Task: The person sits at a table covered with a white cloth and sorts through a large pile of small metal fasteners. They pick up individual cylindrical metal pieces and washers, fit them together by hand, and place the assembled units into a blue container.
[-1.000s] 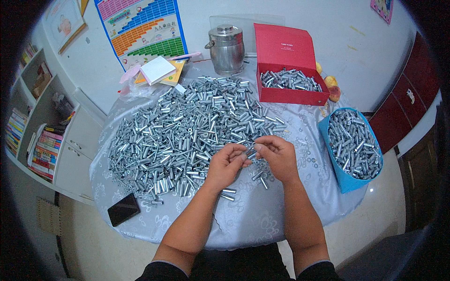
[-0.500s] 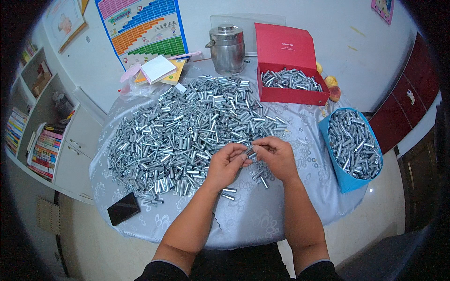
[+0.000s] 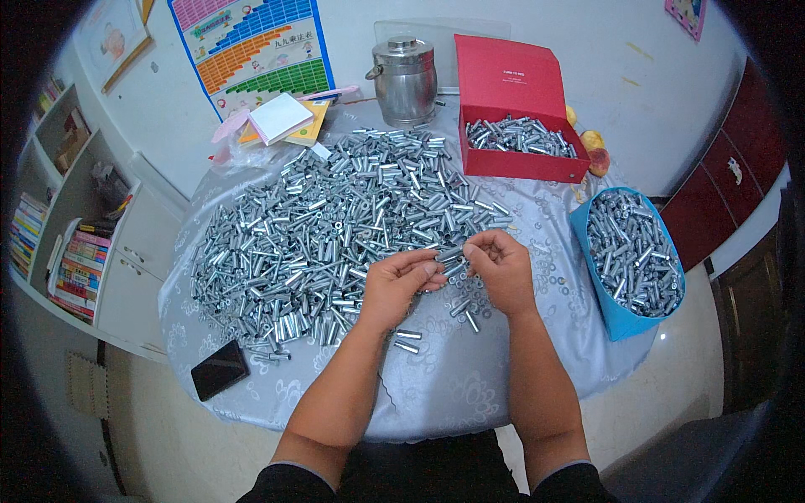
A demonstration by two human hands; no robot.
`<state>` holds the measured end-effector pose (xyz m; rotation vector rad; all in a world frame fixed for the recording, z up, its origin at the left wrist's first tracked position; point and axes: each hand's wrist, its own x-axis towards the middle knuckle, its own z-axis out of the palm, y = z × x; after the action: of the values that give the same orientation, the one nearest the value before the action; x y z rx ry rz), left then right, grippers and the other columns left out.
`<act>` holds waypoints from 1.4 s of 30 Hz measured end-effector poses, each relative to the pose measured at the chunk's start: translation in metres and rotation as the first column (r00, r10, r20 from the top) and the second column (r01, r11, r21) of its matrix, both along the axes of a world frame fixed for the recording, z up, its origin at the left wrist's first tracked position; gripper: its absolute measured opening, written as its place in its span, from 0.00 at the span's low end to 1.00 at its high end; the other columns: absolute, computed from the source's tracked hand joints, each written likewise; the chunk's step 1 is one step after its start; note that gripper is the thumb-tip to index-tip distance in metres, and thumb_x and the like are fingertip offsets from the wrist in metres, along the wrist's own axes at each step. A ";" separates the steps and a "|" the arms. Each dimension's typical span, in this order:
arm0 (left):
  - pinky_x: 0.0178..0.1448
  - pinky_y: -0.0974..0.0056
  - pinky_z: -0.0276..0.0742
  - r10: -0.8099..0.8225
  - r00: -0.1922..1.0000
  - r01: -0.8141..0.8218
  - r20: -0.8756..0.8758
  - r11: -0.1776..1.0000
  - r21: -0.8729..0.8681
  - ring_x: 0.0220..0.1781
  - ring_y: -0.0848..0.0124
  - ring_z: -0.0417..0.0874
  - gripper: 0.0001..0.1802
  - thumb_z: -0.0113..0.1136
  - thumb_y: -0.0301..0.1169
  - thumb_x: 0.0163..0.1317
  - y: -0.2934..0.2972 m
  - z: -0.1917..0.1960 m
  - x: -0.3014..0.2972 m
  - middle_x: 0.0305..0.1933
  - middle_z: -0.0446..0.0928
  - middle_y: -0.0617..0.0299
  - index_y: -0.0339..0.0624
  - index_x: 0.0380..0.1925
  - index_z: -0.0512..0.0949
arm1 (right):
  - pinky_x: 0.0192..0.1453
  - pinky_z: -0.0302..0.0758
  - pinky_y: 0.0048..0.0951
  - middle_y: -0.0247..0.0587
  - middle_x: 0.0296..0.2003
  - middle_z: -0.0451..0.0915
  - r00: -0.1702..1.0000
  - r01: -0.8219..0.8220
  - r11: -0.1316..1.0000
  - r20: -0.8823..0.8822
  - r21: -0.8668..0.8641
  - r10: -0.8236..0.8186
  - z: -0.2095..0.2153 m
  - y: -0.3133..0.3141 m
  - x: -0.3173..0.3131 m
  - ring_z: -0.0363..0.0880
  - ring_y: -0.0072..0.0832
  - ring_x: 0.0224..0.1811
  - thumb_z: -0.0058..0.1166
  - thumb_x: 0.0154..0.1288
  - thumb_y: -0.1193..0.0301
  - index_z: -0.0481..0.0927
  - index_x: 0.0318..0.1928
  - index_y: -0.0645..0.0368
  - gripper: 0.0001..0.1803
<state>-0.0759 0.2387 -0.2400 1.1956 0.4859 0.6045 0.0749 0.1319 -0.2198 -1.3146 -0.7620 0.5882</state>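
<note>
Both hands mid-table, near edge of the big sleeve pile [image 3: 335,226]. Left hand [image 3: 401,285] & right hand [image 3: 501,267] fingers pinched on one small metal sleeve [image 3: 453,254] btwn them. Blue bin [image 3: 587,239] right.

Bare forearms reaching forward, left hand [image 3: 401,283] and right hand [image 3: 501,267] close together, fingers curled, fingertips nearly meeting

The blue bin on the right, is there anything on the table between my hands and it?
Nothing tall. Between the right hand, which pinches a small metal piece with the left hand, and the blue bin lie only flat washers scattered on the tablecloth.
</note>
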 end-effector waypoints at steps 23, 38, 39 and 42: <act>0.41 0.66 0.85 0.205 0.977 -0.189 0.060 0.959 -0.210 0.34 0.66 0.86 0.13 0.59 0.24 0.64 0.005 -0.002 0.002 0.39 0.82 0.48 0.28 0.47 0.77 | 0.42 0.78 0.42 0.48 0.33 0.81 0.564 0.224 0.833 0.764 -0.506 0.312 -0.010 -0.003 -0.007 0.81 0.43 0.37 0.66 0.51 0.64 0.83 0.29 0.58 0.11; 0.41 0.67 0.85 0.199 0.979 -0.191 0.048 0.972 -0.137 0.36 0.66 0.86 0.12 0.59 0.24 0.64 0.002 -0.001 0.002 0.39 0.82 0.50 0.29 0.46 0.78 | 0.43 0.78 0.45 0.49 0.34 0.80 0.538 0.265 0.811 0.778 -0.522 0.325 -0.018 0.003 -0.016 0.82 0.46 0.39 0.64 0.54 0.64 0.82 0.32 0.60 0.12; 0.41 0.67 0.85 0.198 0.979 -0.190 0.048 0.972 -0.138 0.36 0.66 0.86 0.12 0.59 0.24 0.64 0.003 -0.001 0.001 0.39 0.82 0.50 0.29 0.46 0.78 | 0.44 0.78 0.45 0.49 0.34 0.80 0.536 0.254 0.818 0.779 -0.517 0.326 -0.019 0.003 -0.015 0.81 0.46 0.40 0.64 0.54 0.64 0.82 0.32 0.60 0.12; 0.42 0.67 0.85 0.197 0.979 -0.188 0.048 0.971 -0.145 0.36 0.66 0.86 0.13 0.59 0.24 0.64 0.003 -0.001 0.001 0.39 0.82 0.50 0.29 0.46 0.78 | 0.45 0.77 0.45 0.49 0.34 0.80 0.527 0.223 0.830 0.779 -0.512 0.339 -0.021 0.000 -0.011 0.81 0.46 0.41 0.64 0.54 0.65 0.82 0.32 0.60 0.12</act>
<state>-0.0751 0.2418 -0.2412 1.0004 0.5864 0.7590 0.0637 0.1318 -0.2404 -2.2056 -1.5415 0.1515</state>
